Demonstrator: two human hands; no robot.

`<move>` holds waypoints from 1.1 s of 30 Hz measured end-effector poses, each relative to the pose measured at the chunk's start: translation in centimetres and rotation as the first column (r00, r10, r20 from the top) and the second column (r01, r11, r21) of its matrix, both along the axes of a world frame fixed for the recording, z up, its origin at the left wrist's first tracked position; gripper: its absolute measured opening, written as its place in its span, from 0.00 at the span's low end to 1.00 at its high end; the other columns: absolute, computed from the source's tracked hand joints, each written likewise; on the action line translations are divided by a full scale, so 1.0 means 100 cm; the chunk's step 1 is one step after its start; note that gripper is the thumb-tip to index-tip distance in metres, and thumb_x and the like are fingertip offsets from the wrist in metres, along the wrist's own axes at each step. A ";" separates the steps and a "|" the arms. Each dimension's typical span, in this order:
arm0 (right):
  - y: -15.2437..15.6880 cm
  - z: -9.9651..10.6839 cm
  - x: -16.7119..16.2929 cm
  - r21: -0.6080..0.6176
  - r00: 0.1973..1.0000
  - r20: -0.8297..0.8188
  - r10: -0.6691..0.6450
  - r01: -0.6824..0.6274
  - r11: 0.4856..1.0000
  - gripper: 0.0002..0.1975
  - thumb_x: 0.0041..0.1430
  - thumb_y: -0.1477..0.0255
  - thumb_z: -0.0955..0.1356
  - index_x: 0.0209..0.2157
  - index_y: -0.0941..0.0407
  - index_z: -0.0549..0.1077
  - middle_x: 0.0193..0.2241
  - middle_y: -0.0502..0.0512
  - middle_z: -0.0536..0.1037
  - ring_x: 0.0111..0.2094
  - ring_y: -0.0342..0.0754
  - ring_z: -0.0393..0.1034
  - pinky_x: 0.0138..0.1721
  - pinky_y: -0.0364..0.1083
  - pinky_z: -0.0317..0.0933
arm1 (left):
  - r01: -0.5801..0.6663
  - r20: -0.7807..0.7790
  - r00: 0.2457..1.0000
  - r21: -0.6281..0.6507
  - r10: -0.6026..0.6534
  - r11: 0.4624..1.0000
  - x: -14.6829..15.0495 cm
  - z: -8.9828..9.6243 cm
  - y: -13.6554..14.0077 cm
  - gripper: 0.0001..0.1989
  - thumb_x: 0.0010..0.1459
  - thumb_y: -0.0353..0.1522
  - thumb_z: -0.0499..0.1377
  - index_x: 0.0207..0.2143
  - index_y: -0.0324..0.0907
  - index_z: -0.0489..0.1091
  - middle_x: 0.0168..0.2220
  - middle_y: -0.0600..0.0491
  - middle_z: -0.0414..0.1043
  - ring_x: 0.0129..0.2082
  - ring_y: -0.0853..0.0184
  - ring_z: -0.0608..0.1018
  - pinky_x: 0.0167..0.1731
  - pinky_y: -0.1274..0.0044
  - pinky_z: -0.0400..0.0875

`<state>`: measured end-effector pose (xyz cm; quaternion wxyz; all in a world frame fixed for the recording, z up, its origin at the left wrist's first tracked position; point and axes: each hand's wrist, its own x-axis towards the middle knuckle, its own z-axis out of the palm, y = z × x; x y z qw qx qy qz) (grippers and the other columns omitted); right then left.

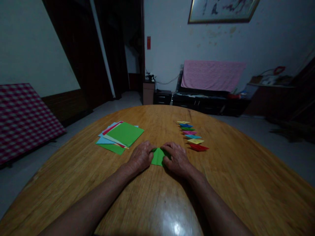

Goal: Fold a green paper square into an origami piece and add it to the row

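Green sheet (157,158) on the table (152,123)
Left, a paper stack (126,132); your left hand (141,154) slants in, fingers curled at the sheet's left edge; your right hand (177,159) arches over its right side, thumb and forefinger apart; whether they pinch or press, I cannot tell; then folded papers (196,141); the wall picture's (223,10) marks are unreadably small.

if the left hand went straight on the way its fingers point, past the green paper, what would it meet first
Most likely the right hand, which faces the left hand across the green paper, though depth and exact heading are unclear here.
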<state>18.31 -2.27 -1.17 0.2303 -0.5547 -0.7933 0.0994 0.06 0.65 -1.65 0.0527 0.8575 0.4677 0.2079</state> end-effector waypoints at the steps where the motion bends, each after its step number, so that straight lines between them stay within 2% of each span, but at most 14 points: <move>1: 0.000 0.000 0.000 0.001 1.000 0.002 0.000 0.000 1.000 0.20 0.51 0.75 0.64 0.48 0.56 0.71 0.47 0.57 0.70 0.49 0.52 0.60 0.50 0.51 0.51 | -0.003 -0.011 1.000 -0.003 0.003 1.000 0.000 0.002 -0.001 0.14 0.55 0.26 0.51 0.36 0.42 0.76 0.31 0.51 0.69 0.34 0.66 0.71 0.35 0.76 0.65; 8: 0.001 -0.003 0.000 0.005 1.000 0.003 0.000 0.000 1.000 0.20 0.50 0.76 0.64 0.47 0.55 0.72 0.47 0.56 0.70 0.48 0.52 0.60 0.49 0.51 0.50 | -0.031 -0.085 0.996 -0.045 0.027 0.998 0.003 0.009 -0.004 0.15 0.55 0.25 0.51 0.37 0.42 0.76 0.30 0.51 0.66 0.34 0.67 0.70 0.36 0.76 0.64; 20: 0.000 0.000 -0.001 0.008 1.000 0.012 -0.007 0.007 1.000 0.20 0.50 0.74 0.64 0.46 0.56 0.72 0.47 0.56 0.70 0.48 0.52 0.60 0.49 0.50 0.50 | -0.009 -0.186 0.983 -0.005 0.008 1.000 0.004 0.009 -0.007 0.15 0.54 0.27 0.51 0.39 0.44 0.74 0.34 0.50 0.65 0.38 0.64 0.69 0.38 0.74 0.65; 33: 0.000 0.000 -0.002 0.005 1.000 0.008 -0.009 0.009 1.000 0.19 0.50 0.75 0.64 0.46 0.55 0.72 0.46 0.56 0.70 0.48 0.51 0.60 0.49 0.50 0.50 | 0.001 -0.217 0.976 -0.024 -0.006 1.000 0.004 0.014 -0.008 0.14 0.55 0.27 0.50 0.38 0.43 0.75 0.34 0.50 0.66 0.38 0.64 0.70 0.38 0.74 0.65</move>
